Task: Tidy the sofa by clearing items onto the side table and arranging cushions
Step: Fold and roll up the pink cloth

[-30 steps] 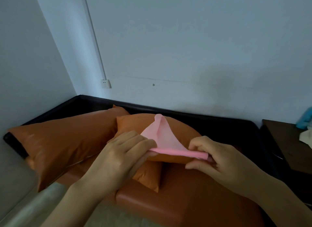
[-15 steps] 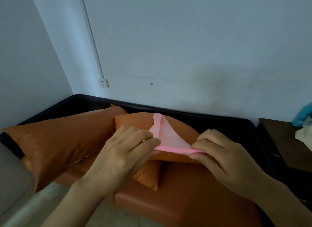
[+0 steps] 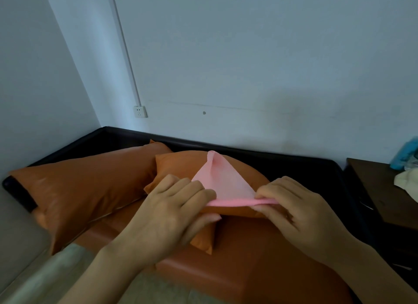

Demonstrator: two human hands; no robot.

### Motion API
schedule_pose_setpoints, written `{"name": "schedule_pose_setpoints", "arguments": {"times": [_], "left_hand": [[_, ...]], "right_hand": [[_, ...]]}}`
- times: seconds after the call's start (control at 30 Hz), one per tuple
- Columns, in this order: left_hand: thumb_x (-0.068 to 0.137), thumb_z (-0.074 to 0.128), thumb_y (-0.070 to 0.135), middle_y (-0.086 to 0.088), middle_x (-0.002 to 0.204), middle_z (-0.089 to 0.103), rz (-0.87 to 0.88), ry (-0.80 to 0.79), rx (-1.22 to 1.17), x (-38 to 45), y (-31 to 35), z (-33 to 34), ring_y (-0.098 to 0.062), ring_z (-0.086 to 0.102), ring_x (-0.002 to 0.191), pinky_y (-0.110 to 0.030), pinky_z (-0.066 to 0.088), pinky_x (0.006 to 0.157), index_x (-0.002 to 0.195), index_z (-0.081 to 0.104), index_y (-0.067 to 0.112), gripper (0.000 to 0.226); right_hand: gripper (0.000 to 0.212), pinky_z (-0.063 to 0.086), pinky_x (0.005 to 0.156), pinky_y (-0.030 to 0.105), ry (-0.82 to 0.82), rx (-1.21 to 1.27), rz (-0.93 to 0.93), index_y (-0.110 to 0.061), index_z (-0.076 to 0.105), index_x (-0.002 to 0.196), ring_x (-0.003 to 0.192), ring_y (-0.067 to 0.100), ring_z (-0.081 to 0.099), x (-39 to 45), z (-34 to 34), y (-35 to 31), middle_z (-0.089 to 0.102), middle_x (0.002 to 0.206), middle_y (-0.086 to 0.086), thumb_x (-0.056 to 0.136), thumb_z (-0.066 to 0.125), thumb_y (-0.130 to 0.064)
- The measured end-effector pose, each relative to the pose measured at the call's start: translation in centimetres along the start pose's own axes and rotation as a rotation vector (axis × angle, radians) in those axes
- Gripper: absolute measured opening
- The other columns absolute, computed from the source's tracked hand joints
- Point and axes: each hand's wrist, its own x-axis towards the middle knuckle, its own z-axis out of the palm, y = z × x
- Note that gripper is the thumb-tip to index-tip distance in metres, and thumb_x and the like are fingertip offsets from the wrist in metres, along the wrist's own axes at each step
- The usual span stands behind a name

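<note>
A pink cloth (image 3: 222, 182), folded into a triangle, is stretched between my two hands above the sofa. My left hand (image 3: 172, 211) pinches its left end and my right hand (image 3: 294, 211) pinches its right end. Behind the cloth lies an orange cushion (image 3: 181, 165), and a longer orange cushion (image 3: 86, 186) leans at the left end of the sofa. The orange sofa seat (image 3: 244, 258) has a black frame (image 3: 294, 165). The dark side table (image 3: 384, 195) stands at the right.
On the side table lie a cream cloth (image 3: 407, 183) and a blue object (image 3: 404, 154), both cut off by the frame edge. A wall socket (image 3: 140, 111) sits on the wall above the sofa. Pale floor shows at bottom left.
The hands hold the pink cloth as before, with its fold pulled a little flatter between them. The view has shifted slightly.
</note>
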Motion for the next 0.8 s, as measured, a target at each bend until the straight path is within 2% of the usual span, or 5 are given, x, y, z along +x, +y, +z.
{"name": "schedule_pose_setpoints", "arguments": {"times": [0.1,0.3,0.4,0.57,0.8], "left_hand": [[0.100,0.049,0.033,0.002,0.085,0.059,0.032,0.034,0.010,-0.2,0.0,-0.2,-0.018,0.053,0.071,-0.035,0.042,0.071,0.109,0.056,0.017,0.019],[0.098,0.055,0.029,-0.002,0.098,0.063,0.050,0.086,-0.048,-0.4,0.7,-0.7,-0.020,0.060,0.085,-0.033,0.044,0.082,0.106,0.069,0.011,0.024],[0.099,0.055,0.027,-0.002,0.096,0.065,0.073,0.094,-0.075,-0.4,1.1,-1.0,-0.020,0.060,0.081,-0.034,0.044,0.078,0.117,0.058,0.012,0.024],[0.099,0.054,0.026,-0.002,0.090,0.064,0.075,0.103,-0.137,-0.5,1.4,-1.3,-0.022,0.061,0.078,-0.037,0.046,0.074,0.111,0.055,0.015,0.016],[0.102,0.047,0.030,0.001,0.088,0.065,0.067,0.058,-0.117,-0.7,1.7,-1.6,-0.020,0.061,0.074,-0.037,0.046,0.067,0.106,0.056,0.017,0.016]], "right_hand": [[0.024,0.048,0.062,0.026,-0.060,0.040,-0.004,-0.017,0.063,0.099,0.083,0.005,0.055,-0.2,-0.2,-0.6,0.055,0.094,-0.012,0.098,0.048,-0.036],[0.026,0.043,0.056,0.019,-0.128,0.057,0.052,-0.025,0.057,0.101,0.071,0.001,0.050,-0.5,-1.2,-1.4,0.049,0.086,-0.018,0.101,0.037,-0.041],[0.022,0.037,0.055,0.009,-0.142,0.124,0.051,-0.027,0.056,0.102,0.066,-0.004,0.051,-0.7,-1.8,-1.9,0.048,0.084,-0.025,0.100,0.039,-0.041],[0.035,0.052,0.055,0.037,-0.170,0.187,0.160,-0.046,0.045,0.108,0.064,0.018,0.061,-1.2,-1.8,-2.3,0.059,0.088,-0.013,0.085,0.043,-0.072],[0.027,0.048,0.057,0.030,-0.111,0.089,0.079,-0.026,0.063,0.099,0.074,0.007,0.056,-1.2,-1.9,-2.8,0.054,0.088,-0.016,0.096,0.048,-0.048]]}}
